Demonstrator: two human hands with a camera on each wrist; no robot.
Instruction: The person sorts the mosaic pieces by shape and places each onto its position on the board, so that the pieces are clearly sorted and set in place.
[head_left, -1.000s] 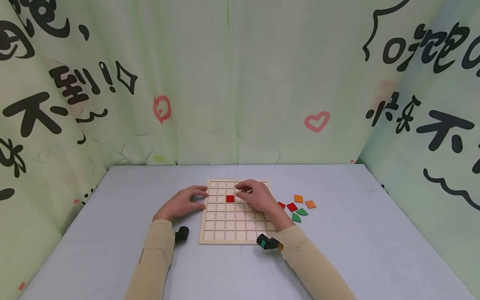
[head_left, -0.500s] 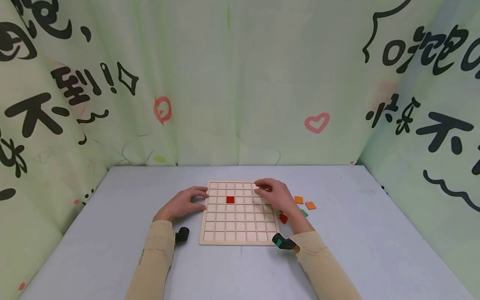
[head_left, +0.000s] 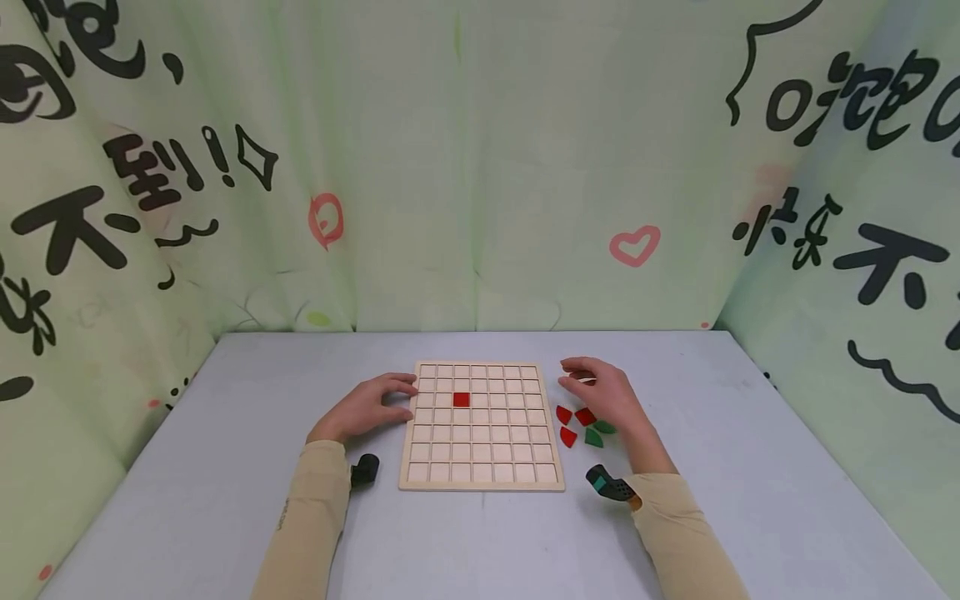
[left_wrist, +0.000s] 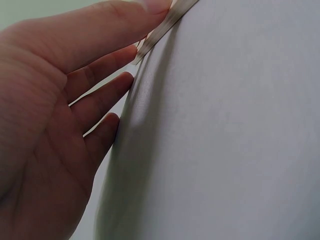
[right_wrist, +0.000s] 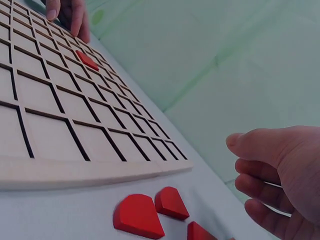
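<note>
A wooden grid board lies flat on the table, with one red square tile in a cell of its upper part. My left hand rests at the board's left edge, its thumb and fingertips touching the frame. Beyond the right edge, my right hand hovers with loosely bent fingers and nothing visible between them. Close below it lie several loose pieces: a rounded red piece, another red piece, a red tile and a green leaf-shaped piece. The right hand hides the orange tiles.
A white table carries everything. Patterned light-green curtains enclose it at the back and both sides. A small black camera sits at the left wrist, another black camera at the right.
My right hand has moved right, from above the board to beyond its right edge, uncovering the red pieces and covering the orange tiles. The left hand has stayed at the board's edge.
</note>
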